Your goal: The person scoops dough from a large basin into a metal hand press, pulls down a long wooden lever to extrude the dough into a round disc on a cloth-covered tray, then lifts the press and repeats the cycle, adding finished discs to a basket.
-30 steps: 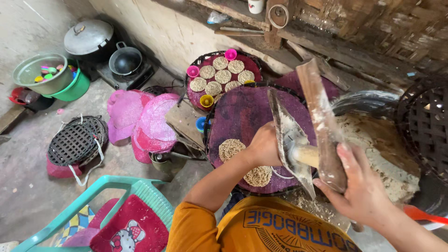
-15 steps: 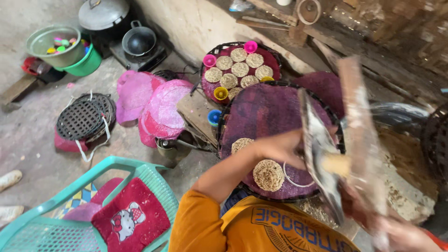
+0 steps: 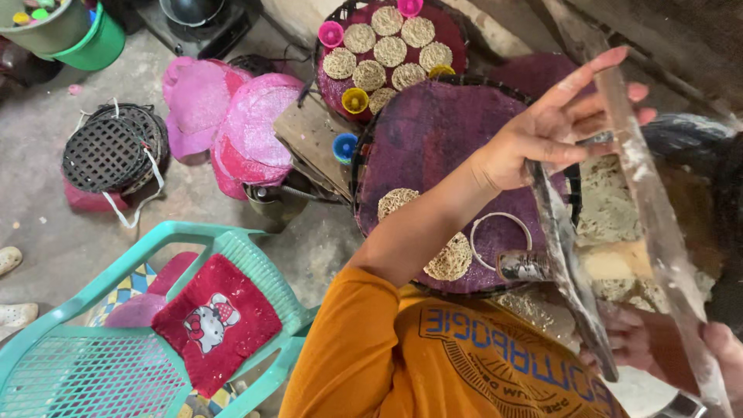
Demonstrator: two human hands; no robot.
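1. Wooden press paddles (image 3: 611,232), two long flat strips dusted with pale flour, stood at the right of the view, tilted over a purple round tray (image 3: 433,139), with a pale yellow block between them.
2. Left hand (image 3: 553,128) lay with fingers spread against the upper ends of the paddles, its palm on the darker strip, not closed round it.
3. Right hand (image 3: 665,348) gripped the lower ends of the paddles at the bottom right; it was partly hidden, so how its fingers closed could not be told fully.
4. On the purple tray lay two round woven noodle nests (image 3: 449,259) and a thin white ring (image 3: 501,240), just beside the paddles.
5. Behind it, a second dark red tray (image 3: 457,35) held more nests and small coloured cups.
6. To the left lay pink round mats (image 3: 248,128), a black woven basket (image 3: 112,151) on the floor, and a turquoise plastic chair (image 3: 116,340) with a red cushion.
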